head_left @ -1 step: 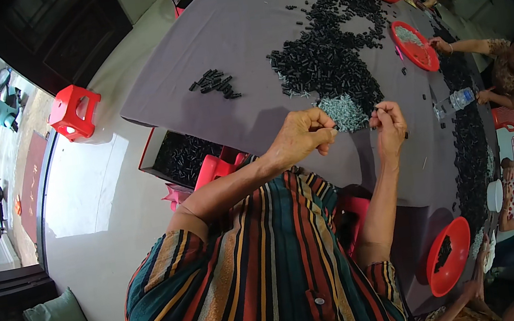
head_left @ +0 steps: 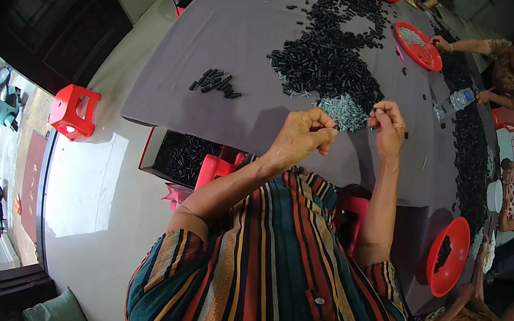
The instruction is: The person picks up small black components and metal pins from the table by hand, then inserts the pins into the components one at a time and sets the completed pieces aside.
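My left hand [head_left: 302,135] is closed in a pinch above the table edge, thumb against forefinger. What sits at its fingertips is too small to make out. Just to the right, my right hand [head_left: 389,126] is also closed, with a small black cylindrical piece [head_left: 372,112] showing at its fingertips. Between and beyond the hands lies a heap of small pale grey-green pieces [head_left: 342,111]. A large spread of short black cylinders [head_left: 316,63] adjoins it on the far side. The hands are apart from each other.
A grey cloth [head_left: 228,29] covers the table; a small group of black cylinders [head_left: 214,83] lies left. Red basins [head_left: 455,232] and a plastic bottle [head_left: 461,99] stand right, where co-workers sit. Below the left edge is a box of black pieces [head_left: 183,160]; a red stool [head_left: 74,112] stands farther left.
A co-worker's red basin at the right has shifted slightly rightward. My right fingers have moved a little, and the black piece shows more clearly. My left hand looks unmoved.
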A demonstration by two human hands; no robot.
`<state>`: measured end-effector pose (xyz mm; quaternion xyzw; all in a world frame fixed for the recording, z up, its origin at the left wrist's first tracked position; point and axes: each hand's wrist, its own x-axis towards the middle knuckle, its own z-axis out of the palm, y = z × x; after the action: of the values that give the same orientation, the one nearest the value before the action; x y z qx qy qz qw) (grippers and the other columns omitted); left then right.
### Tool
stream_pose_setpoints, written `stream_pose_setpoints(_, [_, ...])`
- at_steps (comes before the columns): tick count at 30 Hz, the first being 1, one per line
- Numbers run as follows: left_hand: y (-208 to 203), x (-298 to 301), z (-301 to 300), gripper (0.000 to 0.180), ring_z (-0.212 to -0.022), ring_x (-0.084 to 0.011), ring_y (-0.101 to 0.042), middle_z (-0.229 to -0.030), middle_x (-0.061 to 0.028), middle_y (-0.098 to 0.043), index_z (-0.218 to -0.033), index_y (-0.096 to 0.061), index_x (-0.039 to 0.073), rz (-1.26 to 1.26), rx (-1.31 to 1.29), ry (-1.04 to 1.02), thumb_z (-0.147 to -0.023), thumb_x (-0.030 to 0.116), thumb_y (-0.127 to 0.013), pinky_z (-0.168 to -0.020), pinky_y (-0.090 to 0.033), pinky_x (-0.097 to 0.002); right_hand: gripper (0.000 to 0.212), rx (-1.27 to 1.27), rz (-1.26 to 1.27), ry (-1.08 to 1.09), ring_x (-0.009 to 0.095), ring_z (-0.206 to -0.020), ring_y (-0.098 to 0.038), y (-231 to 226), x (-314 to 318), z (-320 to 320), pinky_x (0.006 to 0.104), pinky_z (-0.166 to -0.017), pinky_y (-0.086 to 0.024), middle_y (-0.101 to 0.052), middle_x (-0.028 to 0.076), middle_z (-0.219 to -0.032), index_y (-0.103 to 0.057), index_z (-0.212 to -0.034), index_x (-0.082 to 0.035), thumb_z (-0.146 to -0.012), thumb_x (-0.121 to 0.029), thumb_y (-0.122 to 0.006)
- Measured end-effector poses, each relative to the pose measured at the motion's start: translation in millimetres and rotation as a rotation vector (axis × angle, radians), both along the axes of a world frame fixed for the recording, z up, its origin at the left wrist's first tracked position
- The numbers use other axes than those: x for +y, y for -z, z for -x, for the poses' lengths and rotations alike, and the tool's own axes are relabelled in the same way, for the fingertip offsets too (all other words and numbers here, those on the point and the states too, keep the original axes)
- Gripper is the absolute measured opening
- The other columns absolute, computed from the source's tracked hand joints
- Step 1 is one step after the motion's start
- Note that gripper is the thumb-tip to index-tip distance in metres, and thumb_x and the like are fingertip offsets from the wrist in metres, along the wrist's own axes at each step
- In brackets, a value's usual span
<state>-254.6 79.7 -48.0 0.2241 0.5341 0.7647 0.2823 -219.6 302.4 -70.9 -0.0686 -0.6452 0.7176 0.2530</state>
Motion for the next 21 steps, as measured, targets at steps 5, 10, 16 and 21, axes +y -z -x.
stream_pose_setpoints(5, [-1,1,-3,0.011,-0.054,-0.0093,-0.054,-0.065,-0.0063,-0.057,-0.084,-0.053,-0.004,-0.008,-0.016,0.007,-0.079,0.004,-0.059,-0.051,-0.046,-0.0228,0.008,0.104,0.171,-0.282,0.011,-0.065,-0.048,-19,-29,-9,0.0262,-0.062,-0.043,-0.053,0.006,-0.080,-0.055,-0.087,-0.001,-0.079,0.001,-0.053])
stream_pose_setpoints(10, [-6,-1,-7,0.008,-0.057,-0.0094,-0.055,-0.068,-0.0051,-0.058,-0.083,-0.057,-0.002,0.000,0.004,0.020,-0.080,0.005,-0.058,-0.055,-0.047,-0.0229,0.009,0.193,0.163,-0.417,0.012,-0.067,-0.049,-27,-46,-14,0.0269,-0.063,-0.043,-0.052,0.010,-0.086,-0.054,-0.087,0.000,-0.078,0.001,-0.054])
stream_pose_setpoints(16, [-9,-2,-10,0.008,-0.057,-0.0093,-0.055,-0.068,-0.0048,-0.057,-0.083,-0.057,-0.002,0.002,0.023,0.043,-0.081,0.006,-0.058,-0.055,-0.048,-0.0229,0.009,0.218,0.133,-0.489,0.013,-0.069,-0.049,-30,-55,-16,0.0262,-0.064,-0.043,-0.052,0.011,-0.087,-0.054,-0.086,0.000,-0.077,-0.001,-0.057])
stream_pose_setpoints(21, [-9,-2,-12,0.008,-0.053,-0.0106,-0.056,-0.067,-0.0071,-0.058,-0.080,-0.057,-0.003,-0.073,-0.052,0.066,-0.079,0.005,-0.060,-0.050,-0.047,-0.0225,0.010,0.224,0.033,-0.487,0.013,-0.076,-0.050,-30,-58,-18,0.0244,-0.067,-0.043,-0.053,0.010,-0.087,-0.054,-0.084,0.000,-0.075,-0.002,-0.059])
